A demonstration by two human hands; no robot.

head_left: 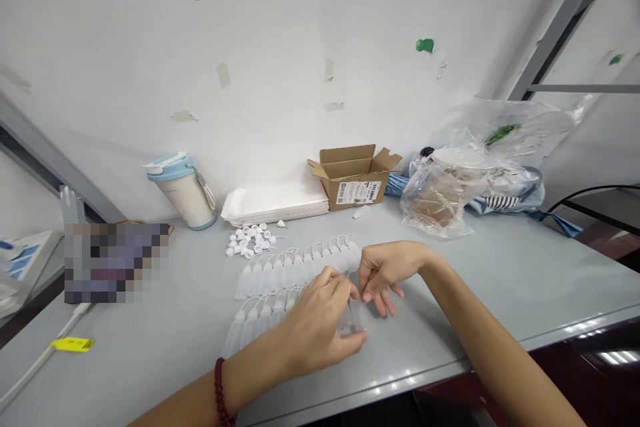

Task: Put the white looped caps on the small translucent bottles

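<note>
Near the front of the grey table, my left hand [323, 323] curves over a small clear plastic piece [354, 321], its thumb along the near side and its bent fingers on the far side. My right hand [387, 277] is just right of it, thumb and index finger pinched together, the other fingers hanging down; whatever the pinch holds is hidden. Two rows of translucent squeeze bottles [285, 271] with thin, bent tips lie flat on the table. My left hand and forearm cover part of the nearer row.
Behind the bottles are a pile of white caps [250, 240], stacked white packs [280, 203] and an open cardboard box [353, 180]. A tumbler [185, 193] stands at left, near a blurred-out object [115, 260] and a white cable [37, 363]. Plastic bags [445, 197] lie at right.
</note>
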